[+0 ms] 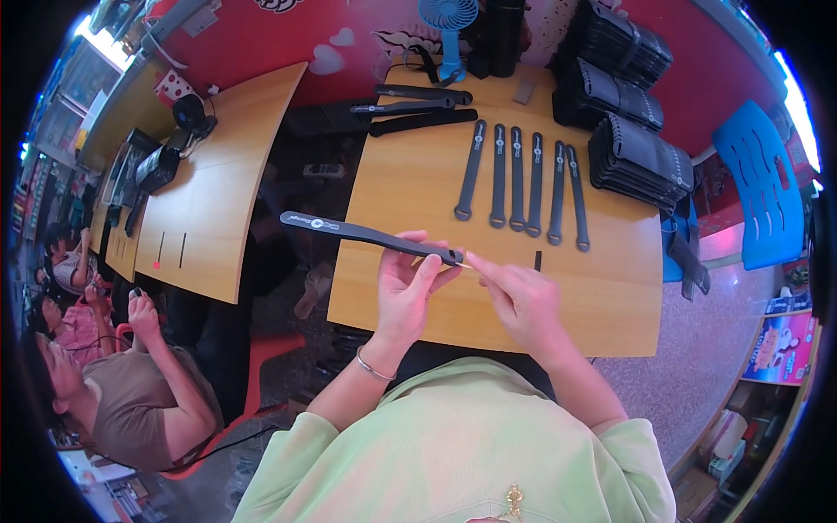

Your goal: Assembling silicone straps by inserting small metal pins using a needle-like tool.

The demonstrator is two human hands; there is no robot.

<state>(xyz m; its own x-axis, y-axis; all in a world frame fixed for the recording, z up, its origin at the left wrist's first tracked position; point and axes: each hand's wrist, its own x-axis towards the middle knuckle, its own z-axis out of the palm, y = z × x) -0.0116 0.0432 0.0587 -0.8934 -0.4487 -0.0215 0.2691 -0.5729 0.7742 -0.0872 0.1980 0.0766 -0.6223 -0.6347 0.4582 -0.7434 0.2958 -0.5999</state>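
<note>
My left hand (406,289) grips a long black strap (349,228) near its slotted end, above the table's front half. The strap's rounded end, with white print, reaches out to the left past the table edge. Close to the slotted end, my right hand (525,305) has its fingers pinched together, with something thin and pale at the fingertips, too small to make out. Beyond my hands, several similar straps (517,179) lie side by side on the wooden table (610,288). A short black strip (538,261) rests just past my right hand.
Stacks of folded black straps (641,161) stand at the back right. More loose straps (423,106), a blue fan (450,39) and a black bottle (503,39) are at the back. A blue chair (763,187) stands right. On the left, people sit by another table (222,166).
</note>
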